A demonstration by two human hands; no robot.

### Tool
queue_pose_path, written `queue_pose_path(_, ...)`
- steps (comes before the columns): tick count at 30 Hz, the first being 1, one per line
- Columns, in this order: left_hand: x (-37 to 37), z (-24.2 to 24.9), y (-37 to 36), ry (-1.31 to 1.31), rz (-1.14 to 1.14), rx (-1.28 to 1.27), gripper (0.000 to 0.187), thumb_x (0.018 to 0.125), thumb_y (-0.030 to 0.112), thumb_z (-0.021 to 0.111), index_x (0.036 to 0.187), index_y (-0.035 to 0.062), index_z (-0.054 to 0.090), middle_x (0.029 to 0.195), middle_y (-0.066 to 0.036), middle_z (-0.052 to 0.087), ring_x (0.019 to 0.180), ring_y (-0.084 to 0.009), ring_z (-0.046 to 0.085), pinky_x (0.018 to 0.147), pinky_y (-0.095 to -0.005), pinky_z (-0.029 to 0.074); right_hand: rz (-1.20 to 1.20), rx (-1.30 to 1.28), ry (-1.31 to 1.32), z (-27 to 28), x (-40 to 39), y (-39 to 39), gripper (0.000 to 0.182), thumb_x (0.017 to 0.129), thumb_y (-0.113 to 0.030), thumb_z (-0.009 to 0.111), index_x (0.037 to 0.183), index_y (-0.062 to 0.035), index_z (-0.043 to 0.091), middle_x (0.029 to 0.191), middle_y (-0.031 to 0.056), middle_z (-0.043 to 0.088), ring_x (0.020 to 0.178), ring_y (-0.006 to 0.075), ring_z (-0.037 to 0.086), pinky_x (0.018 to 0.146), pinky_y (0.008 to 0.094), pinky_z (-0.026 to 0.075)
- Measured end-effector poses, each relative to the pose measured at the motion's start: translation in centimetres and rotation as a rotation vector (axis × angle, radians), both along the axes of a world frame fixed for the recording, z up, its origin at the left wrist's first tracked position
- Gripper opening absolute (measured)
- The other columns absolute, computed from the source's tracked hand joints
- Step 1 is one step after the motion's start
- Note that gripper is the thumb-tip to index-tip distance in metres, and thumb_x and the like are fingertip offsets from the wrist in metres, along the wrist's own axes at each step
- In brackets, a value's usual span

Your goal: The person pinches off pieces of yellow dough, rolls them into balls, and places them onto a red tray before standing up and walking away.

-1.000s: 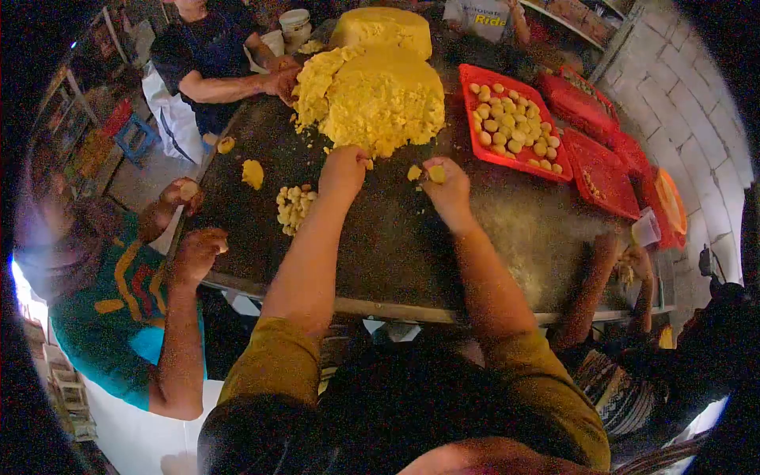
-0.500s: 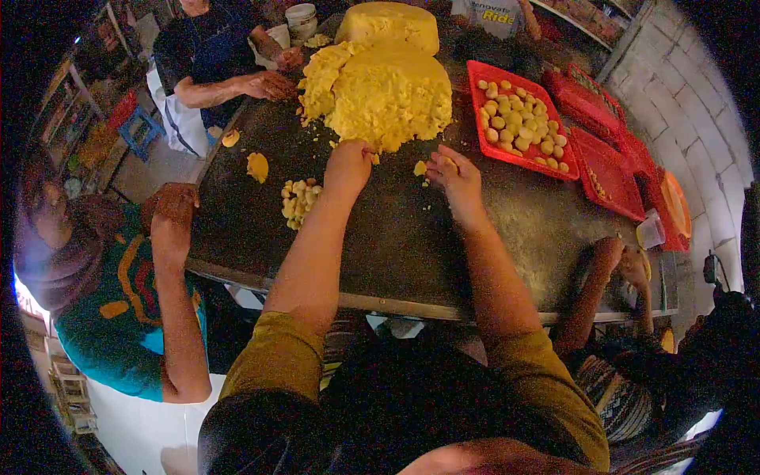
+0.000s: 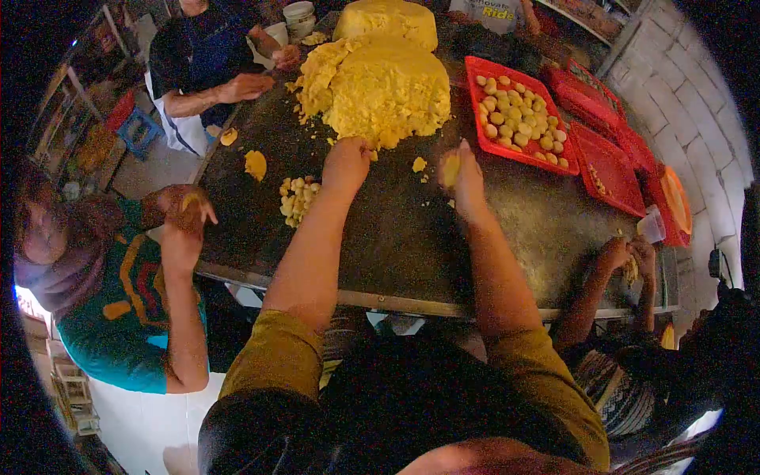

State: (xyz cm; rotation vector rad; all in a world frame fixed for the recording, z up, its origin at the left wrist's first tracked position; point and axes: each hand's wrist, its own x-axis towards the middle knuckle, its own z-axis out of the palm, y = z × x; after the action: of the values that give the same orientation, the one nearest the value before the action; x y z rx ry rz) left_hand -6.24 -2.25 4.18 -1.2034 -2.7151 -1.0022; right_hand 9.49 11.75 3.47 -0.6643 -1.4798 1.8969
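A large crumbly mound of yellow dough lies at the far side of the dark table. My left hand is closed at the mound's near edge, with a small bit of yellow dough showing at its fingertips. To the right, my right hand is turned on its side with a yellow dough piece held against its fingers, somewhat blurred. Between the hands are a small dough lump and crumbs. Left of my left forearm sits a cluster of small pale round pieces.
A red tray of dough balls stands at right, beside more red trays and a clear cup. Loose dough lies at left. Co-workers' hands work around the table; white tubs stand behind.
My right hand has rotated onto its side, bringing the dough piece into clearer sight. My left hand stays nearly in place. The left co-worker's hands have shifted, showing a yellow piece.
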Motion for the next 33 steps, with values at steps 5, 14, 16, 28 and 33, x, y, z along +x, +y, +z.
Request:
queue_pose_path(5,-0.6,-0.6,0.0,0.065,-0.051,0.028,0.016,0.077,0.012,0.057,0.089,0.0021,0.062,0.083,-0.016,0.06,0.079,-0.0305,0.058,0.071,-0.0389,0.047,0.062,0.127,0.054,-0.1,-0.2,-0.5,0.027,0.089,-0.03,0.044,0.086,-0.0037,0.047,0.075,0.0049,0.057,0.062,0.0134,0.055,0.053,0.0245,0.043)
queue_pose_path(14,-0.2,-0.3,-0.1,0.045,-0.014,0.061,0.015,0.076,0.013,0.06,0.086,0.0016,0.061,0.085,-0.016,0.058,0.082,-0.0298,0.057,0.072,-0.039,0.046,0.061,1.161,-0.224,-1.5,-0.2,-0.3,0.025,0.082,-0.013,0.055,0.105,-0.0037,0.05,0.079,0.0135,0.056,0.075,0.026,0.056,0.067,0.0326,0.045)
queue_pose_path(16,-0.2,-0.2,0.0,0.007,-0.013,0.022,0.015,0.076,0.012,0.059,0.086,0.0018,0.06,0.085,-0.016,0.058,0.082,-0.0301,0.057,0.072,-0.0393,0.046,0.07,1.232,-0.324,-1.0,0.0,-1.1,0.027,0.079,-0.012,0.057,0.105,-0.0054,0.051,0.077,0.0146,0.054,0.074,0.0296,0.054,0.068,0.0329,0.044)
queue_pose_path(28,0.7,-0.1,0.7,-0.185,0.027,0.003,0.025,0.079,0.02,0.044,0.086,0.0047,0.062,0.088,-0.018,0.059,0.086,-0.0321,0.058,0.072,-0.0435,0.046,0.091,0.21,-0.007,2.0,1.7,-2.7,0.024,0.08,-0.013,0.056,0.099,0.0017,0.052,0.095,0.0118,0.059,0.085,0.0234,0.058,0.082,0.0324,0.045)
queue_pose_path(33,-1.4,-1.5,1.6,-0.182,-0.008,-0.073,0.014,0.073,0.003,0.058,0.086,-0.0021,0.06,0.087,-0.02,0.058,0.082,-0.0323,0.058,0.07,-0.0406,0.05,-0.02,0.374,-0.184,-4.3,0.1,5.0,0.032,0.088,-0.036,0.047,0.071,-0.009,0.051,0.064,-0.0007,0.049,0.057,0.0092,0.046,0.05,0.0198,0.037)
